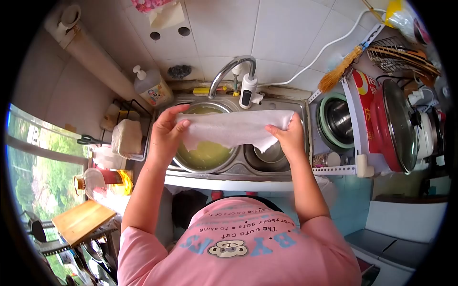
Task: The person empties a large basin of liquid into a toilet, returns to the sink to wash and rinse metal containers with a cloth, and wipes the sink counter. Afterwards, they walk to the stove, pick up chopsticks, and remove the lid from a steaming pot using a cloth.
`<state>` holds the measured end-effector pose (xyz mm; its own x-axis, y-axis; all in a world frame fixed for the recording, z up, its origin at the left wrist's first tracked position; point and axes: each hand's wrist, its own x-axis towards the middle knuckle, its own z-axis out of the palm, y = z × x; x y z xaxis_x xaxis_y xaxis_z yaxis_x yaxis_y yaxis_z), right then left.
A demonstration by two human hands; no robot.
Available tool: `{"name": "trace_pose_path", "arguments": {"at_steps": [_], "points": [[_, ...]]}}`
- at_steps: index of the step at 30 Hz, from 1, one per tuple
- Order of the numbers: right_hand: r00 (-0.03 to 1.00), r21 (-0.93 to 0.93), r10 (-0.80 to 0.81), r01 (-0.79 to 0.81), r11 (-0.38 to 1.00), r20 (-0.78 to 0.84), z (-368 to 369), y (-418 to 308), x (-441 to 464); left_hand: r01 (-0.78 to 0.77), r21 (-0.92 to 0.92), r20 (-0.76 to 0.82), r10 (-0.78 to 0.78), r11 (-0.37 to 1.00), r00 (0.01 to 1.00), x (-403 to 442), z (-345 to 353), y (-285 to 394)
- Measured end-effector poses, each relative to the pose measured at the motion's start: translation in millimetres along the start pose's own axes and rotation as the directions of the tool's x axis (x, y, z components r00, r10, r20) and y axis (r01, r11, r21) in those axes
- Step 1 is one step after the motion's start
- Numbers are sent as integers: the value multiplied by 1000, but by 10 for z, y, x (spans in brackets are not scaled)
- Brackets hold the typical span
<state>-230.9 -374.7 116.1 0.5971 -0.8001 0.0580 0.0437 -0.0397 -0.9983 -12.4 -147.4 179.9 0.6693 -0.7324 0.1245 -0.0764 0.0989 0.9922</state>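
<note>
A thin white cloth (229, 127) is stretched sideways above the double sink. My left hand (168, 131) pinches its left end between thumb and fingers, and my right hand (290, 136) grips the right end the same way. Beneath the cloth, in the left bowl of the sink, is a round metal basin with cloudy yellow-green liquid (205, 156). A smaller metal pot (270, 155) sits in the right bowl, partly hidden by the cloth. The chrome faucet (249, 89) stands behind the cloth, its spout curving to the left.
A pump bottle (151, 86) stands behind the sink at the left. Folded cloth (127, 137) hangs on a rack at the left, above a wooden board (85, 221). On the right are stacked basins (329, 119), a straw brush (339, 71) and a lidded red pot (396, 126).
</note>
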Motion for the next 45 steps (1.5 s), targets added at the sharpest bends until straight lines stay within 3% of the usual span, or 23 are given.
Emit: {"name": "trace_pose_path", "arguments": {"at_steps": [5,7,11,12,14,15,16,17,19,21,22,24,25,27,31,33,37,39,41,42,43,44,45], "points": [[998,-65,26,-30,997,-65,127,163,-26,-158,18,8,158,987,987,253,-291,-49],[998,61,31,-28,998,-47,281,-52,-98,-196,217,34,194,956,981,376,-347,-43],[997,138,-22,13,990,69,315,-223,-13,-299,407,7,324,863,946,833,-368,242],[997,184,-76,79,980,-24,341,-372,94,-366,504,19,414,782,910,1045,-296,391],[971,276,-174,214,937,-161,371,-599,369,-497,434,73,520,752,851,1618,-110,517],[953,325,-221,280,903,-207,367,-677,543,-497,443,121,500,746,858,1858,1,540],[955,245,-227,269,931,-189,279,-580,750,-322,437,124,298,840,946,2034,113,520],[955,241,-227,270,932,-193,225,-446,805,-213,588,164,143,781,976,2145,180,488],[987,96,67,-54,994,-144,108,-171,930,-238,786,140,210,571,967,2522,222,-136],[974,8,167,-167,986,-155,-38,212,761,-139,895,41,234,423,971,2548,176,-535],[965,-11,177,-182,983,-191,-78,274,584,-133,878,32,220,459,975,2383,244,-431],[958,-27,180,-191,981,-223,-257,536,348,-403,680,161,412,612,897,1945,458,-219],[958,-27,180,-190,981,-222,-320,624,267,-418,569,234,348,708,908,1716,569,-86],[969,-11,184,-189,982,-163,-407,838,174,-567,593,352,449,572,821,1584,735,19],[988,-76,123,-130,989,-90,-171,1081,-41,-563,572,357,437,597,826,1751,755,-139],[998,-148,52,-57,987,-37,-49,1149,-56,-744,488,492,560,457,667,1749,724,-166],[998,-281,-52,57,958,24,155,1089,-42,-719,533,462,559,446,689,1721,612,-176],[992,-372,-114,124,920,49,306,844,-35,-707,552,356,642,442,679,1618,513,-26],[985,-259,-170,170,951,23,492,742,-88,-678,562,248,686,473,684,1294,377,132],[960,-258,-280,278,925,27,665,630,-116,-613,575,129,680,542,722,1043,260,-36],[922,-255,-387,382,889,31,829,558,-148,-545,577,7,664,608,748,780,150,-324],[926,-209,-357,376,903,124,913,714,-168,-438,666,66,537,604,841,578,105,-643],[926,-299,-244,329,896,288,950,959,-158,-341,746,110,399,572,910,429,71,-1043]]}}
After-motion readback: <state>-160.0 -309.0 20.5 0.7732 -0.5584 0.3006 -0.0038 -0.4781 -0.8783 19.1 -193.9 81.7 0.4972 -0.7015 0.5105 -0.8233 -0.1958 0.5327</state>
